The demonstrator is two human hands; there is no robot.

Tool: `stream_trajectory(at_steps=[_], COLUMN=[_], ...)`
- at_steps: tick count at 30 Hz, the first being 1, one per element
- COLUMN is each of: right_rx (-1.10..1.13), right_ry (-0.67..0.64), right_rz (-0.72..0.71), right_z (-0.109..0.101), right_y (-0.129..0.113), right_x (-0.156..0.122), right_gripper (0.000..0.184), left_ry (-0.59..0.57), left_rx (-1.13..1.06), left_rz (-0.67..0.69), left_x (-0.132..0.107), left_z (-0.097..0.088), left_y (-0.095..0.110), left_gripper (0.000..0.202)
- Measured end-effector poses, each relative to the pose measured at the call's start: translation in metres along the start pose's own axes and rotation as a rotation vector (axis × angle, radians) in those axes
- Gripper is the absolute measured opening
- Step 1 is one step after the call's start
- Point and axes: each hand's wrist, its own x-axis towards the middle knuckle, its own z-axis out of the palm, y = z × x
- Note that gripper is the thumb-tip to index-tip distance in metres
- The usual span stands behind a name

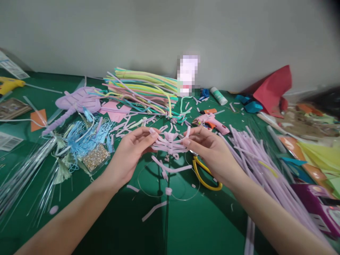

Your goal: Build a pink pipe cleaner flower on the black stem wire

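Between my two hands is a small lilac pipe-cleaner piece (170,143), with several side strands bound along a middle line. My left hand (138,143) pinches its left strands between thumb and fingers. On the other side, my right hand (204,145) pinches the strands at the right. Below the piece hang or lie a bent lilac strip (172,169) and a thin wire loop (186,199); I cannot tell whether they are joined to it. Yellow-handled scissors (203,177) lie partly hidden under my right hand.
Behind my hands lie a bundle of coloured pipe cleaners (143,88) and a pink glue gun (212,122). Lilac stems (265,170) spread at right. To the left are a lilac winged shape (79,101), blue tassels (82,136) and a bead box (95,158). Cut scraps litter the green table (119,230).
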Motion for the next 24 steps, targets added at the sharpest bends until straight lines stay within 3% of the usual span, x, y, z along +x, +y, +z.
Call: stream_trajectory(at_steps=[4,10,16,24], right_rx=[-0.013,-0.009,-0.134,-0.193], right_ry=[0.011,-0.01,-0.114,0.053], right_rz=[-0.016,-0.045,-0.137,-0.211], right_z=[0.001,0.002,-0.002,0.002], right_y=[0.0,0.002,0.008,0.012], right_x=[0.001,0.0,0.001,-0.001], right_gripper=[0.028,0.026,0.026,0.023], left_ry=[0.072,0.157,0.146,0.173], left_rx=[0.198,0.626,0.689,0.824], left_rz=[0.136,0.472,0.567,0.784], left_x=[-0.002,-0.006,-0.004,-0.006], left_z=[0.001,0.004,0.001,0.004], left_y=[0.001,0.0,-0.006,-0.01], left_gripper=[0.019,0.008,0.004,0.006])
